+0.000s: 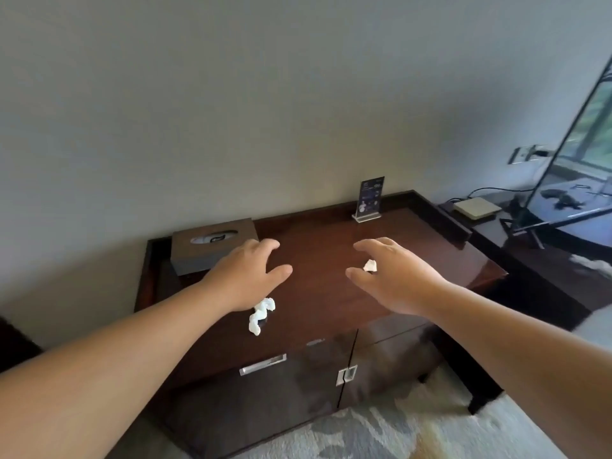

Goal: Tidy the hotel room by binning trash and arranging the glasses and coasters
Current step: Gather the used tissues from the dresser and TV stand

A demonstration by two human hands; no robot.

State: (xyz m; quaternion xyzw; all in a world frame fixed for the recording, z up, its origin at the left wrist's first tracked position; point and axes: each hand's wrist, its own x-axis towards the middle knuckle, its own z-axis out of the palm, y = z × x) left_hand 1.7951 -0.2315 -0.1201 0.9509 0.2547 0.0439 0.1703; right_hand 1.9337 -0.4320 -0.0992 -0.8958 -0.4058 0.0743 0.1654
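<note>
With my left hand (pixel 246 276) and right hand (pixel 394 276) both spread and empty, I'd pull left back onto the crumpled tissue (pixel 261 314) and lower right onto the small scrap (pixel 370 266).

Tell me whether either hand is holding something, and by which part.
Nothing is held. The left hand and the right hand are open above the cabinet top; the long tissue and the small tissue lie on it.

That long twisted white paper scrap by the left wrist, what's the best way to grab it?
Probably pinch the paper scrap at its middle from above, fingers across its narrow width. It lies flat on the cabinet top, long and thin; the left hand hovers nearest.
</note>
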